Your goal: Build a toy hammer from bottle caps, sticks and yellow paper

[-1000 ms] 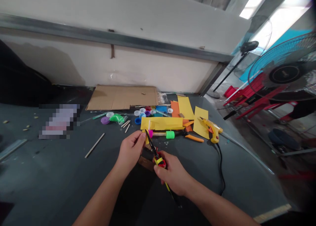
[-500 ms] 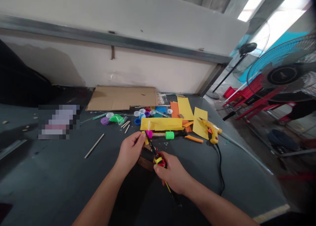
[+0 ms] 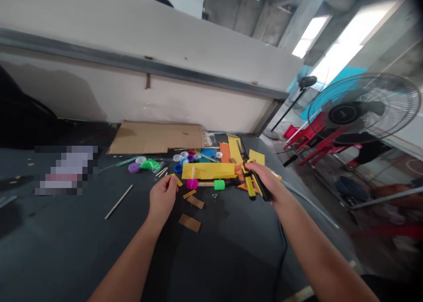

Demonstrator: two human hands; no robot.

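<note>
The right hand (image 3: 263, 179) is closed firmly around yellow-handled, black-bladed scissors (image 3: 247, 182), blades pointing far, above scattered orange paper. The half-curled left hand (image 3: 162, 197) sits just beside a small yellow paper scrap (image 3: 178, 180); whether it holds anything cannot be told. Both are over the dark desk (image 3: 66, 253).

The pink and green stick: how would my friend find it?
On the dark table, find the flat brown cardboard sheet. Below it lies a long yellow paper strip. Under that is a wooden stick with one pink end, one green end.
</note>
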